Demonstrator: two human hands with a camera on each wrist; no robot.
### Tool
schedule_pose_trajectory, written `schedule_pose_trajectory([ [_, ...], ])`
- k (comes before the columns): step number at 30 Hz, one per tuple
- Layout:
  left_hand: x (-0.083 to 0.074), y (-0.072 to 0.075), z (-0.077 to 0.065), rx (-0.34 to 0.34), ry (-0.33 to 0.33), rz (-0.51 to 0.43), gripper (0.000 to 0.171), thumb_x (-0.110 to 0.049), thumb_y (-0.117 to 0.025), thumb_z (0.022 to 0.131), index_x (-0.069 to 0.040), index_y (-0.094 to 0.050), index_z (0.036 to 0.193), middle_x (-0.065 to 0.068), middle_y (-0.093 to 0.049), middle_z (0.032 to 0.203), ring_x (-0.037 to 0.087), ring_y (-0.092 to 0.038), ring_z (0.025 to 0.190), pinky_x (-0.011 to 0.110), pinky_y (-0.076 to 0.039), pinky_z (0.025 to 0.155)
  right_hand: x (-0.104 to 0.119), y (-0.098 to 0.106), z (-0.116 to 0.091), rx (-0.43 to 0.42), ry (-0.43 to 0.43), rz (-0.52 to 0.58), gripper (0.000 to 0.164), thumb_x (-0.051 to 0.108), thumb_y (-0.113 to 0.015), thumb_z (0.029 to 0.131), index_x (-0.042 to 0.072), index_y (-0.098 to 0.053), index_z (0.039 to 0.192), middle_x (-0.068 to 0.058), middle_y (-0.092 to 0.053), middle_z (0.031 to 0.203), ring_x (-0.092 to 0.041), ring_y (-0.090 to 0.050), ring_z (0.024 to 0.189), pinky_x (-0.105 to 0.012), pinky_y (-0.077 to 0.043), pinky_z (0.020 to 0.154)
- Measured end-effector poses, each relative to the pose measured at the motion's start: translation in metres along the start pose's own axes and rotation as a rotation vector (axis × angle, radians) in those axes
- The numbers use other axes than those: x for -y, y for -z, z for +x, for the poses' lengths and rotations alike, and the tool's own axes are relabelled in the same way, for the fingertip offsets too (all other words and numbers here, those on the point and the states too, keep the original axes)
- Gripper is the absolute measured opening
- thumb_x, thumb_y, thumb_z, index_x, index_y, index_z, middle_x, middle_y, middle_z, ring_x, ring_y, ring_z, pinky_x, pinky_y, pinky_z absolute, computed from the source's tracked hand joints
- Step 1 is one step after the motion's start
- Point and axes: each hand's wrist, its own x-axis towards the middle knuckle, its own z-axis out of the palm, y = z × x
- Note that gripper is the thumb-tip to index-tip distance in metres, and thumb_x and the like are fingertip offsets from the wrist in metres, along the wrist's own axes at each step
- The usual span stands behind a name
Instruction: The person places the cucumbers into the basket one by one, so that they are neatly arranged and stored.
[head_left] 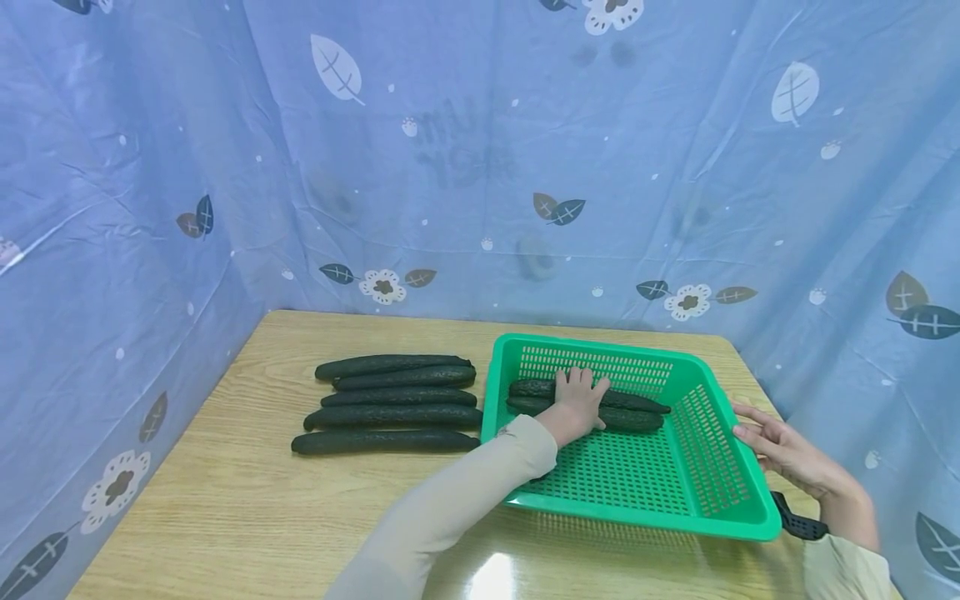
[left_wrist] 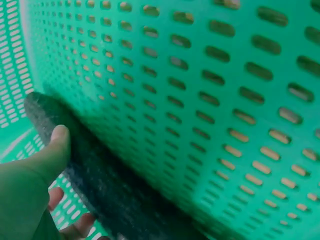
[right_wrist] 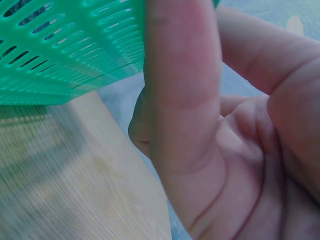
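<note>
Green basket [head_left: 630,479], left hand [head_left: 576,408] round a cucumber [left_wrist: 115,180] inside.

Left fingers [head_left: 575,377] rest on cucumbers [head_left: 633,419] in a green basket [head_left: 645,517] while right fingers [head_left: 756,440] touch its rim [head_left: 757,487].

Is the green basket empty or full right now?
Neither: at least two cucumbers lie inside the green basket under the left hand, with bare mesh floor beside them.

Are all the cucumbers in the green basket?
No, five cucumbers lie on the table to the left of the green basket.
</note>
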Motion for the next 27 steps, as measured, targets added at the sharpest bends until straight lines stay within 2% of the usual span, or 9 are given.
schedule_pose_trajectory([
  [6,0.004,0.008,-0.002,0.014,-0.026,0.007,0.065,-0.062,-0.051,0.083,-0.037,-0.026,0.137,-0.003,-0.031,0.141,0.019,-0.028,0.134,0.037,-0.028,0.105,-0.002,0.000,0.000,0.017,0.013,0.020,0.049,0.008,-0.023,0.103,0.037,-0.013,0.140,0.003,-0.066,0.110,-0.018,-0.065,0.095,-0.038,-0.053,0.076],
  [11,0.010,0.019,-0.005,-0.008,-0.022,0.006,0.063,-0.062,-0.049,0.084,-0.037,-0.029,0.137,-0.003,-0.032,0.139,0.018,-0.030,0.130,0.037,-0.028,0.104,-0.001,0.000,-0.001,0.006,0.017,0.011,0.049,0.008,-0.024,0.103,0.038,-0.015,0.140,0.005,-0.065,0.111,-0.017,-0.065,0.095,-0.037,-0.053,0.075],
  [16,0.015,0.030,-0.011,-0.051,-0.033,-0.015,0.062,-0.061,-0.049,0.085,-0.034,-0.031,0.137,-0.001,-0.033,0.138,0.020,-0.030,0.127,0.039,-0.030,0.103,-0.001,0.000,-0.001,0.005,0.016,0.013,0.050,0.008,-0.024,0.103,0.033,-0.010,0.144,0.005,-0.065,0.111,-0.016,-0.065,0.094,-0.037,-0.054,0.075],
  [27,0.034,0.048,-0.025,-0.103,-0.032,-0.127,0.056,-0.061,-0.049,0.085,-0.033,-0.034,0.131,0.000,-0.038,0.133,0.022,-0.032,0.124,0.042,-0.030,0.101,-0.001,0.000,0.000,0.004,0.016,0.012,0.049,0.008,-0.024,0.103,0.034,-0.010,0.143,0.007,-0.064,0.112,-0.016,-0.065,0.096,-0.037,-0.053,0.075],
])
